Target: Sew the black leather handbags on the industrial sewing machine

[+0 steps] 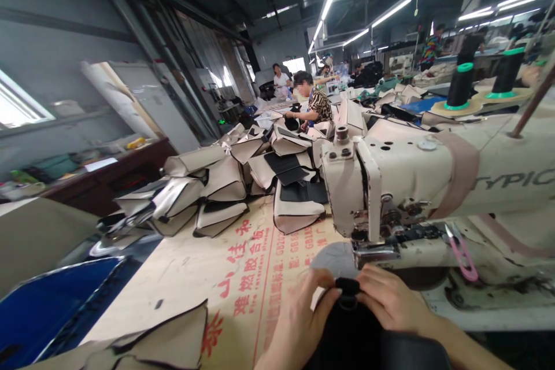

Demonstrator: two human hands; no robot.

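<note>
A black fabric piece (347, 329) with a thick folded tab (347, 285) at its top is gripped by both hands, just in front of the sewing machine head (347, 185). A ring (348, 303) hangs at the tab. My left hand (303, 312) pinches the tab's left end between thumb and fingers. At the right end, my right hand (390, 298) is closed on the same tab. The lower part of the piece runs out of the picture. Beyond the hands, the machine's round grey plate (333, 260) lies below the presser area.
Beige bag pieces with black edges (223, 179) are piled on the plywood table (182, 277). Another beige piece (160, 341) lies at the near left, beside a blue bin (56, 306). Pink thread snips (462, 254) rest on the machine. A co-worker (316, 101) sits beyond the pile.
</note>
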